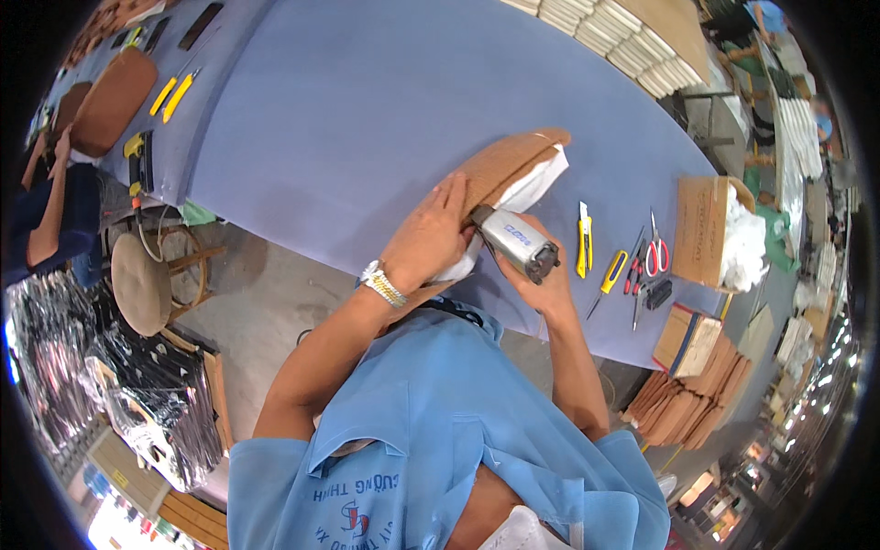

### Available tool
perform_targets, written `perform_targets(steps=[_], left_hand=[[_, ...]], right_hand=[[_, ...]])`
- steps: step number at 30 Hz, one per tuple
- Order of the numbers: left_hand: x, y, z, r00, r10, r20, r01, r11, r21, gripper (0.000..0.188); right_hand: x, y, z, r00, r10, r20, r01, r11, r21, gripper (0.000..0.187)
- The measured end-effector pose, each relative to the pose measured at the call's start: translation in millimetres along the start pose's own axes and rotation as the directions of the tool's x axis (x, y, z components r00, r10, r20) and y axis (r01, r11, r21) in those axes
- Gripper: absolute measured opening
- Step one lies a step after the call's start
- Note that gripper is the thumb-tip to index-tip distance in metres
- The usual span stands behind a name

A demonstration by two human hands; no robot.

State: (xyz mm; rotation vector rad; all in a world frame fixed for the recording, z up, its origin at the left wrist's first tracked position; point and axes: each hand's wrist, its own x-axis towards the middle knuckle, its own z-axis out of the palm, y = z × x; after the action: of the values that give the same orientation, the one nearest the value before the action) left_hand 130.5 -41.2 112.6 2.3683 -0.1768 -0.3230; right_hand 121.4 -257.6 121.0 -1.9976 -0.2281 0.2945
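Head view gives us a brown upholstered pad (513, 158) at the near edge of the blue table (348, 110), its white lining (539, 181) showing along the right side. Our left hand (429, 231), with a metal-band watch (385, 286) at the wrist, lies over the cover; what is under the palm is hidden, so we cannot tell whether it grips or only presses. Our right hand (536, 291) is clamped around a silver staple gun (518, 240), whose body covers most of the fingers; its nose is perhaps against the lining, but we cannot see contact clearly. To the right lie a yellow utility knife (585, 243), a screwdriver (612, 273) and red-handled scissors (654, 255), with a carton (701, 229) beyond them. At the far left, a co-worker's hand (62, 148) touches another brown pad (115, 99), the body cut off by the dark rim.
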Motion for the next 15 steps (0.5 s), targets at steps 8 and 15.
perform_targets(steps=[8,15], left_hand=[[4.7,0.0,3.4,0.983,-0.148,0.113,0.156,0.985,-0.069,0.080],[0.9,4.7,2.7,0.986,-0.132,0.105,0.139,0.988,-0.062,0.079]], right_hand=[[-8.2,-2.7,-3.9,0.995,-0.095,-0.021,0.096,0.995,0.041,0.057],[-9.9,-7.2,-6.7,0.998,-0.039,0.051,0.037,0.999,0.036,0.059]])
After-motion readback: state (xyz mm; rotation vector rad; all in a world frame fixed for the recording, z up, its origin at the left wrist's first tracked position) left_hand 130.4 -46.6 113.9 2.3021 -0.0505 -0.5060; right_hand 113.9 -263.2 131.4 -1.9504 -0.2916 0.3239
